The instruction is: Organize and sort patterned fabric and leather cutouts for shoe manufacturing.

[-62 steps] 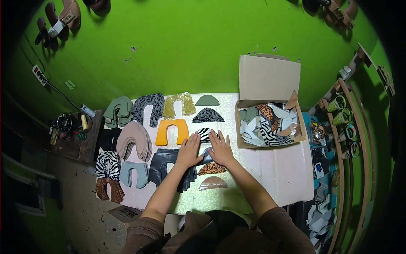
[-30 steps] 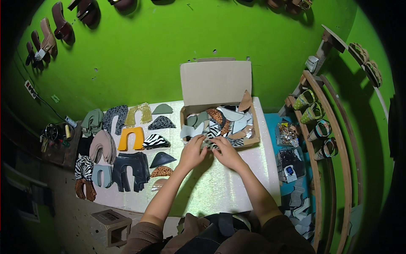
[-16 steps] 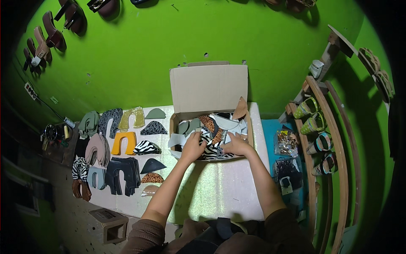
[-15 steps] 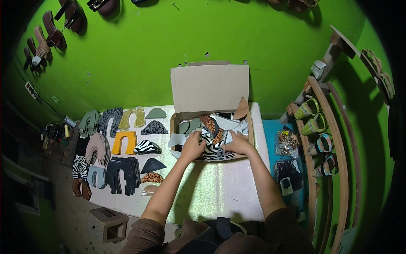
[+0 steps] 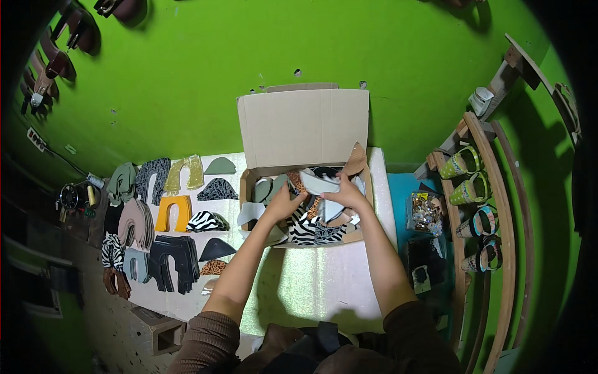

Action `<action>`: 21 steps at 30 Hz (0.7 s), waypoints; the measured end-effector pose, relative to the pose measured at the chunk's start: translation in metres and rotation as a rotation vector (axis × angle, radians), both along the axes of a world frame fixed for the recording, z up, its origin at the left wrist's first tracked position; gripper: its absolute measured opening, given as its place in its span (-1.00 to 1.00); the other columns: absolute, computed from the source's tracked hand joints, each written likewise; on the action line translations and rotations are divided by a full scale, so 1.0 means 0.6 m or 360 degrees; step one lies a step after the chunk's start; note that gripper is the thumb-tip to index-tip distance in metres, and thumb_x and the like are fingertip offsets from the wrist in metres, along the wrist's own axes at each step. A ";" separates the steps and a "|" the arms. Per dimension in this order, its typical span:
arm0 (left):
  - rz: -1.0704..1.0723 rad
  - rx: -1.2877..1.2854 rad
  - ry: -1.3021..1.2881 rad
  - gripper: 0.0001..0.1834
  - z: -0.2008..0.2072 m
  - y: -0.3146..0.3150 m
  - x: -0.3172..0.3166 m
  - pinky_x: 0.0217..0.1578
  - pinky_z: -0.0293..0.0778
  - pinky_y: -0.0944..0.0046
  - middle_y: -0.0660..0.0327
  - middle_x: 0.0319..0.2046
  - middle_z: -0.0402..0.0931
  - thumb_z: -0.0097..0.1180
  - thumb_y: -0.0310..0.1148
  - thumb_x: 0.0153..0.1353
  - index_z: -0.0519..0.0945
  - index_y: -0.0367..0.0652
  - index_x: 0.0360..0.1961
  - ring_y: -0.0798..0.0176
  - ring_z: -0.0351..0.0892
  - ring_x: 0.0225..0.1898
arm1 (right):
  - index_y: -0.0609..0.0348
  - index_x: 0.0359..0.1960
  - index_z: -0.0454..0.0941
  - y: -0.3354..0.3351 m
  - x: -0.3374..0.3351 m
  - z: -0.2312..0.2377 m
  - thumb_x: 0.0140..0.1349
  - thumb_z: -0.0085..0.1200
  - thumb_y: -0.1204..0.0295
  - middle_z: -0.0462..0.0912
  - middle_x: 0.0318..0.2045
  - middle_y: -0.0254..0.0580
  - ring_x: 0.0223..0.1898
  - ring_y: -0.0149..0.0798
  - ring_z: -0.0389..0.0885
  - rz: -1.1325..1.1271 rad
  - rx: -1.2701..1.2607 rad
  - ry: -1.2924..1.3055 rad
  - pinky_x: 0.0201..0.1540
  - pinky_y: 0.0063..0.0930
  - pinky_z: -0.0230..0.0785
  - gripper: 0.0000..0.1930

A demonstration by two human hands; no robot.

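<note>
An open cardboard box (image 5: pixel 367 215) on the table holds a jumble of cut material pieces. My right hand (image 5: pixel 349 194) is closed on a light grey curved piece (image 5: pixel 320 183), raised over the pile. To its left, my left hand (image 5: pixel 285 204) rests among the pieces with thumb and fingers apart, beside an olive green piece (image 5: pixel 274 187); its fingertips are partly hidden. Zebra-print pieces (image 5: pixel 303 232) lie below the hands at the box's near side. A brown piece (image 5: pixel 355 159) stands up in the far right corner.
Stacks of U-shaped pieces, including black (image 5: pixel 171 265), yellow-orange (image 5: pixel 174 213) and dusty pink (image 5: pixel 136 221), lie left on the table. Half-moon pieces (image 5: pixel 217 249) form a column beside the box. A wooden rack (image 5: pixel 498 249) with sandals (image 5: pixel 470 187) stands right, near a clear container of shiny bits (image 5: pixel 425 210).
The light grey piece has been lifted in my right hand, which moved up and inward. My left hand shifted slightly. Zebra-print pieces now show more at the box's near side. The view has shifted slightly.
</note>
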State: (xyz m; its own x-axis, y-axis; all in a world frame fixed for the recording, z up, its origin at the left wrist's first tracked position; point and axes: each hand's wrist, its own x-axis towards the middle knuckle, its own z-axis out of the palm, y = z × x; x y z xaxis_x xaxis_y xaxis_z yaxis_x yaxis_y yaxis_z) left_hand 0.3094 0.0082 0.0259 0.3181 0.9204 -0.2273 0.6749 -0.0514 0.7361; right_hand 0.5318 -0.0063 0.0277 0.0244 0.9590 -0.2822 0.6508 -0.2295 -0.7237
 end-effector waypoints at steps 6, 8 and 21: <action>0.0044 -0.0020 -0.0363 0.07 -0.039 0.015 -0.028 0.09 0.30 0.18 -0.27 0.02 0.38 0.12 0.24 -0.02 0.11 -0.52 0.20 -0.11 0.40 0.09 | 0.34 0.24 0.09 -0.015 -0.052 0.021 -0.24 0.40 0.07 0.34 0.07 0.31 0.17 0.15 0.26 0.0294 0.0111 -0.0074 0.20 -0.22 0.16 0.04; 0.0084 0.0052 -0.0303 0.07 -0.026 0.007 -0.017 0.07 0.32 0.17 -0.26 0.00 0.40 0.14 0.26 -0.06 0.16 -0.51 0.18 -0.10 0.43 0.07 | 0.30 0.28 0.05 -0.018 -0.034 0.004 -0.32 0.42 0.02 0.25 0.13 0.36 0.26 0.17 0.11 0.0030 0.0082 -0.0156 0.25 -0.17 0.07 0.14; -0.0055 -0.0155 -0.0022 -0.34 -0.025 0.005 -0.041 -0.13 0.43 0.18 -0.08 -0.19 0.56 0.37 -0.10 -0.14 0.50 -0.36 -0.09 0.01 0.57 -0.16 | 0.35 0.10 0.34 -0.015 -0.081 0.007 -0.41 0.42 0.12 0.57 -0.15 0.17 -0.12 -0.02 0.58 0.0350 -0.0123 -0.0008 -0.04 -0.35 0.38 -0.06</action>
